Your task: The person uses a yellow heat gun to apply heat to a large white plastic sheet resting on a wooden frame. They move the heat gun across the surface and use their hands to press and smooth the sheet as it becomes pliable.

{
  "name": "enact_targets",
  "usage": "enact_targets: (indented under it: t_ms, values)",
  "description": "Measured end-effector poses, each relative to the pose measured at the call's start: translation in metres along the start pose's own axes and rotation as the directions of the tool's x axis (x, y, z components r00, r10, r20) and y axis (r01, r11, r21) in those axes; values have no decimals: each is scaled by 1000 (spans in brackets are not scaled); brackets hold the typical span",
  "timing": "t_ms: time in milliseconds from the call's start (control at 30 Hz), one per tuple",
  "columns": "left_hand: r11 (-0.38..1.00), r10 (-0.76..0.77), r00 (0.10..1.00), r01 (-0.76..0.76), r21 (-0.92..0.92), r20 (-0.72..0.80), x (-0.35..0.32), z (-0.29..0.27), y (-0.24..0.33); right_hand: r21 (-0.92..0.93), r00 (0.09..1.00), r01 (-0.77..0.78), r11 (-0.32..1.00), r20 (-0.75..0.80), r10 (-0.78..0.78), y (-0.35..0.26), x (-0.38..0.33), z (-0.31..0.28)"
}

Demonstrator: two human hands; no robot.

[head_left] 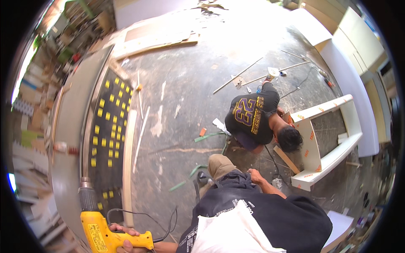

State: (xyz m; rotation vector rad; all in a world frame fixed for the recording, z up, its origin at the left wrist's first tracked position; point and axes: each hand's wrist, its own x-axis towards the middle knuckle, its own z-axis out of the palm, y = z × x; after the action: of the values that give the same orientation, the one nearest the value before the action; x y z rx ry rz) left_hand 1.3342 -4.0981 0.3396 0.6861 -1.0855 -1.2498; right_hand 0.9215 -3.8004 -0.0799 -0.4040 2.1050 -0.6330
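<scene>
At the lower left, my left hand point(126, 238) is closed round the handle of a yellow heat gun point(96, 232). The heat gun has a black ribbed collar and a metal nozzle, which points away from me beside a dark panel point(99, 168) dotted with yellow squares. A black cord point(168, 230) loops from its handle. My right hand point(255, 176) lies by my thigh with its fingers curled in; anything inside them is hidden.
Ahead on the right, a co-worker point(257, 118) in a black shirt bends over a white open furniture frame point(312, 147). Green strips point(198, 169), thin rods point(238, 75) and cords lie on the concrete floor point(181, 109). Boards point(158, 44) are stacked at the back left.
</scene>
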Motion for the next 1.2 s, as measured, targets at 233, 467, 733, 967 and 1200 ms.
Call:
enact_targets:
  t_ms: [233, 467, 733, 967, 1200]
  values:
    - [968, -174, 953, 213, -136, 249, 228, 96, -130, 111, 977, -93, 989, -180, 112, -152, 129, 5]
    - [976, -131, 939, 179, -123, 319, 429, 233, -260, 138, 920, -168, 976, -332, 206, -279, 356, -59]
    - [935, -149, 828, 297, -197, 540, 638, 441, -383, 233, 796, 111, 966, -603, 55, -437, 551, -262]
    - [898, -199, 735, 402, -181, 648, 756, 641, -547, 518, 771, 221, 827, -612, 177, -528, 672, -378]
    - [891, -247, 593, 450, -62, 767, 815, 895, -691, 498, 668, -378, 781, -437, 602, -456, 780, -434]
